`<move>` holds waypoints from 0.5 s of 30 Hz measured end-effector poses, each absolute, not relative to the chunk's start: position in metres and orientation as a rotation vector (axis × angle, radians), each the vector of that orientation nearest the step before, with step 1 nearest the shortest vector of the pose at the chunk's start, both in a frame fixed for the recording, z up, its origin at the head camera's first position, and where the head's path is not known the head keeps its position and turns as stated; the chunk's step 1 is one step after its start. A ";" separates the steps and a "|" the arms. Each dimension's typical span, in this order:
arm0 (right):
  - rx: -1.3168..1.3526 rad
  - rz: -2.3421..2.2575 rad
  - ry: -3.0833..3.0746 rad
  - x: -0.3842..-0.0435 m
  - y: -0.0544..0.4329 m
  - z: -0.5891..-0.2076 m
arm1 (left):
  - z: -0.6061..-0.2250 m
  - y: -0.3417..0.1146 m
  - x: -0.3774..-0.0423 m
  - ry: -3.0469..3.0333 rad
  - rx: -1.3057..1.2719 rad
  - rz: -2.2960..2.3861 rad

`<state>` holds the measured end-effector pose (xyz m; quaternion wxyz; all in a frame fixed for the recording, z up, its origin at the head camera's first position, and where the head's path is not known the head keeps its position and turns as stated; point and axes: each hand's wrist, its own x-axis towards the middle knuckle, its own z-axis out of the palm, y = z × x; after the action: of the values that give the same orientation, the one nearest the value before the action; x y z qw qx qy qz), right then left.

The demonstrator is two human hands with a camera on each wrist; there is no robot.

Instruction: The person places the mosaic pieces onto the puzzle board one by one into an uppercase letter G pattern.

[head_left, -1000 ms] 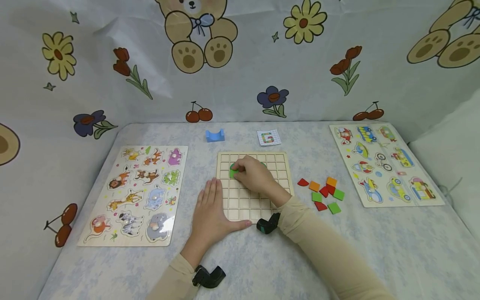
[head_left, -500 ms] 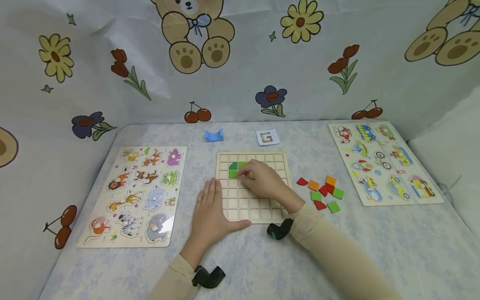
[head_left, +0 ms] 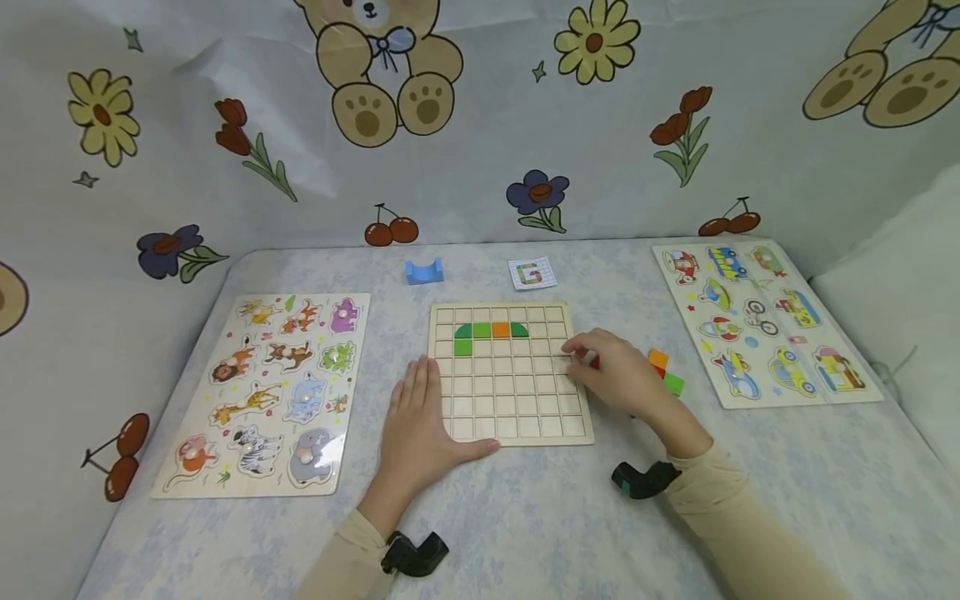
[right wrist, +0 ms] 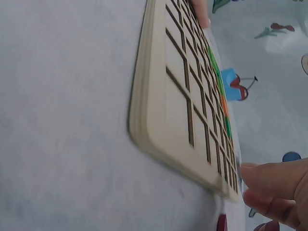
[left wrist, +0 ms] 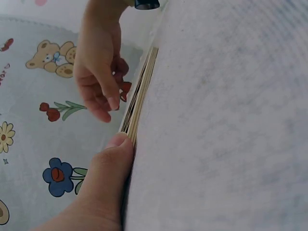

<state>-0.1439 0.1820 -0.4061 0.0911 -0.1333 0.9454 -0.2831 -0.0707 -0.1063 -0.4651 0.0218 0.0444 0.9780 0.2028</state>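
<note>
My left hand [head_left: 420,425] lies flat at the near left corner of the wooden grid board [head_left: 510,408], fingers along its left side, thumb on its front edge. A row on the board runs from a dark green rounded piece [head_left: 464,331] through a green square [head_left: 482,330] and an orange square [head_left: 501,330] to another dark green rounded piece [head_left: 519,331]. Below its left end sits a second green square [head_left: 463,347]. My right hand [head_left: 622,371] hovers at the board's right edge with loosely bent fingers. Beneath it, a red piece [right wrist: 221,222] shows on the table.
Loose orange [head_left: 657,359] and green squares [head_left: 673,383] lie partly hidden behind my right hand. An animal puzzle board [head_left: 262,400] stands left, a vehicle puzzle board [head_left: 765,325] right. Behind the grid are a blue holder [head_left: 424,272] and a pattern card [head_left: 532,272].
My right hand has moved off the placed pieces to the right, uncovering the orange square and the right dark green piece. My left hand has stayed in place.
</note>
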 end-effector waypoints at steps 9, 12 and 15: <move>-0.270 -0.651 2.861 -0.140 0.232 -0.404 | -0.465 -0.107 -0.070 3.033 0.138 0.633; -0.258 -0.597 2.872 -0.140 0.239 -0.406 | -0.465 -0.107 -0.070 3.036 0.139 0.632; -0.262 -0.577 2.872 -0.140 0.242 -0.407 | -0.465 -0.107 -0.070 3.040 0.143 0.633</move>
<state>-0.1403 0.2420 -0.4075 0.1000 -0.0886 0.9716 -0.1953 -0.0703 -0.1069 -0.4650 0.0164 0.0459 0.9778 0.2036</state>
